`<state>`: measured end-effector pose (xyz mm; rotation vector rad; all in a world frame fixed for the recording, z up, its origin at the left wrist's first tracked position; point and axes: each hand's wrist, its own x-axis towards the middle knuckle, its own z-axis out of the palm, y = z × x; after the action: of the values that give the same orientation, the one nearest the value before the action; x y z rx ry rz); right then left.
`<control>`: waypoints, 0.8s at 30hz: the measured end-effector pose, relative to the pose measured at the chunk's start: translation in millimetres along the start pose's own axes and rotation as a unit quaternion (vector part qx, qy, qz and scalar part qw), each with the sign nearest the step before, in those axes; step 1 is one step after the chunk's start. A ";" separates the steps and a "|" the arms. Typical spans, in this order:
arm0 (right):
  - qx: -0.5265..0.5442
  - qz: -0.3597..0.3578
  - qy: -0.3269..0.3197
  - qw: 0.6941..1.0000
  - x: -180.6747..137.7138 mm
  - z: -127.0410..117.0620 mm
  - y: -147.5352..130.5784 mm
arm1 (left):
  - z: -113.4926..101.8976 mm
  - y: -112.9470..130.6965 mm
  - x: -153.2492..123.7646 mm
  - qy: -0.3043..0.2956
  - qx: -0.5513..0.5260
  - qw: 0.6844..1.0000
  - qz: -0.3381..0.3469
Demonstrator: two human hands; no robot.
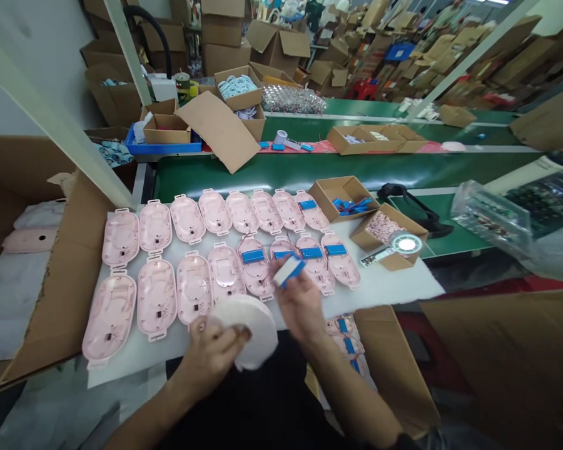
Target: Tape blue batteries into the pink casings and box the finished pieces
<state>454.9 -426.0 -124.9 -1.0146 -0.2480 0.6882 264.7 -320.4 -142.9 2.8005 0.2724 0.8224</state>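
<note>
My left hand (211, 350) is closed on a roll of white tape (259, 328), with fingers at the roll's centre hole. In my right hand (303, 309) is a blue battery pack (291, 270) with a white pad on its upper face, tilted above the table. Two rows of pink plastic shells (156, 294) lie open side up on the white-covered table. Several shells toward the right hold blue battery packs (253, 255) with thin wires. One shell behind my right hand is partly hidden.
Right of the shells stand a box of blue battery packs (341, 187) and a box of small pink parts (373, 240), with a round white lamp (406, 242) on it. A green conveyor (281, 172) runs behind. Large cartons flank the table, one (51, 287) at left.
</note>
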 end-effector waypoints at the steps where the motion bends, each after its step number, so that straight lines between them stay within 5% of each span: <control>1: 0.002 -0.030 0.003 1.000 14.0 -3.5 -12.6 | 0.7 0.8 -5.6 -0.010 -0.025 0.999 0.022; 4: -0.060 -0.105 -0.016 0.993 61.3 -10.1 -36.6 | 1.1 -5.1 -21.4 0.037 -0.057 0.998 -0.018; 7: -0.241 -0.067 -0.128 0.960 94.9 -0.7 -26.9 | -1.6 -18.3 -29.3 0.127 -0.024 0.986 -0.103; 9: -0.413 -0.048 -0.208 0.886 105.0 13.0 -9.8 | -4.1 -24.7 -31.2 0.145 -0.013 0.983 -0.107; 12: -0.642 -0.054 -0.297 0.705 109.6 33.3 12.7 | -6.4 -27.8 -35.9 0.134 -0.015 0.985 -0.110; 15: -0.723 -0.075 -0.362 0.584 111.1 45.4 23.9 | -6.9 -29.1 -45.3 0.129 -0.009 0.984 -0.120; 20: -0.745 -0.106 -0.409 0.516 111.1 53.6 32.6 | -7.1 -35.3 -57.9 0.135 0.012 0.983 -0.128; 24: -0.751 -0.103 -0.421 0.498 110.5 61.8 37.2 | -7.4 -39.0 -57.3 0.131 0.004 0.982 -0.139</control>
<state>493.7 -300.4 -137.1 -2.1494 -2.1257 0.5845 208.6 -295.3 -175.9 2.5736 0.6913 1.1179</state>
